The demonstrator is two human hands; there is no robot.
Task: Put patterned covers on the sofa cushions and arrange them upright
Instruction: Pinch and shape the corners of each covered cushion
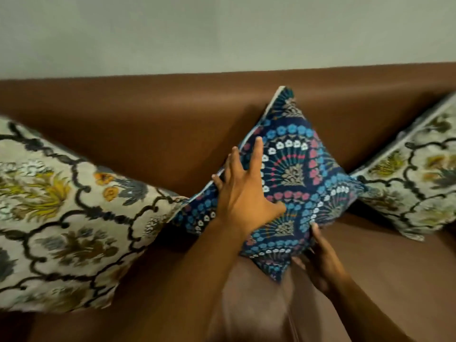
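A blue cushion with a fan-and-flower pattern stands on one corner like a diamond, leaning against the brown sofa backrest. My left hand lies flat on its front near the left edge, fingers spread. My right hand grips the cushion's lower right edge near the bottom corner. A cream cushion with dark lattice and yellow flowers leans at the left, its corner touching the blue one. Another cream patterned cushion stands at the right, also tilted on a corner.
The brown sofa seat runs below the cushions, with a seam between seat pads near the bottom centre. A pale wall rises behind the backrest.
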